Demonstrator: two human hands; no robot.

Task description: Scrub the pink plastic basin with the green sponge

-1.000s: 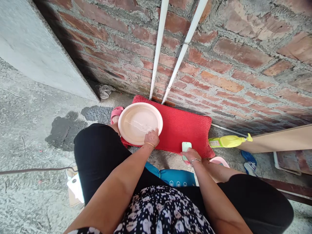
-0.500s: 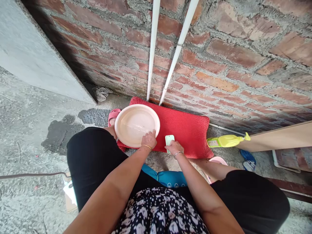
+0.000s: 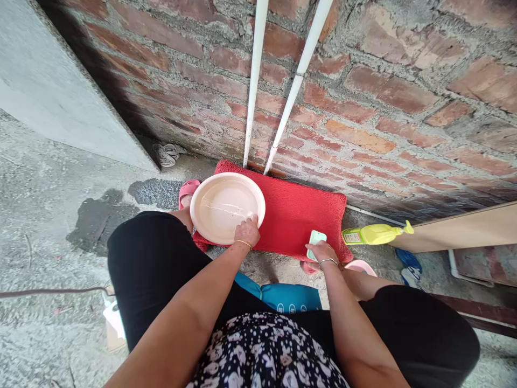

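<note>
- Hands both busy now: left hand (image 3: 247, 233) hooked over the near-right rim of a round, pale peach plastic basin (image 3: 194, 210), right hand (image 3: 325, 251) closed round a pale green, round-cornered oblong block (image 3: 318, 237).
- Rough red brick wall (image 3: 363, 118) fills the far side, two white pipes (image 3: 291, 102) running down it.
- Below, the bright red, shaggy-edged mat (image 3: 291, 210) stretches along the wall's foot.
- Basin sits on its left end, pale streaks glinting inside.
- Yellow plastic bottle (image 3: 377, 234) just beside the right end.
- Green block's over the mat's near-right part; whether they touch, can't tell.
</note>
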